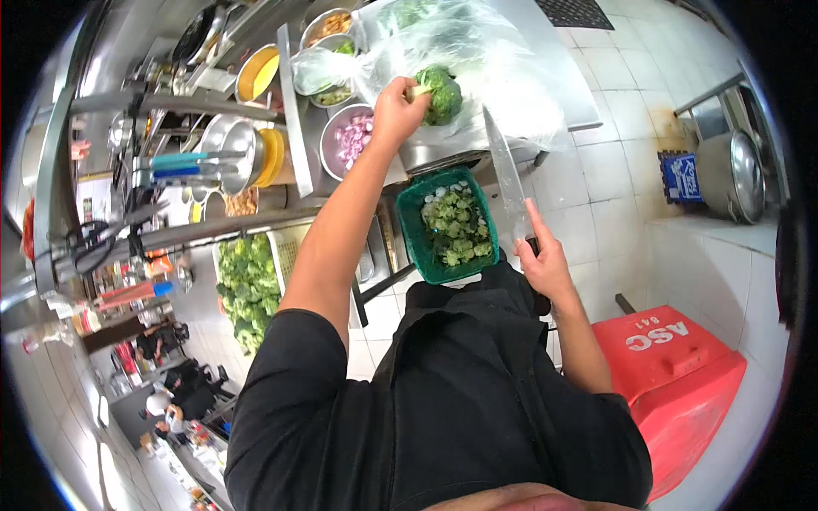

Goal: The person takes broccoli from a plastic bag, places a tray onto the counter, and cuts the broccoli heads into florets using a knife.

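Observation:
My left hand (400, 111) is closed around the pale stem of a broccoli head (441, 95), held over clear plastic bags on the steel table. My right hand (545, 262) grips the dark handle of a large kitchen knife (504, 162), its long blade pointing away from me towards the table edge. Below and between my hands stands a green basket (409, 223) with cut broccoli florets (460, 223) and some pale pieces in it. A clear plastic bag (511, 85) spreads over the table beside the broccoli head.
Left of my left hand sits a bowl of chopped purple onion (351, 140). A crate of broccoli (247, 285) is at the left. A red bin (673, 375) stands at my right, and a lidded pot (734, 175) beyond it. Another person (170, 417) is far off, lower left.

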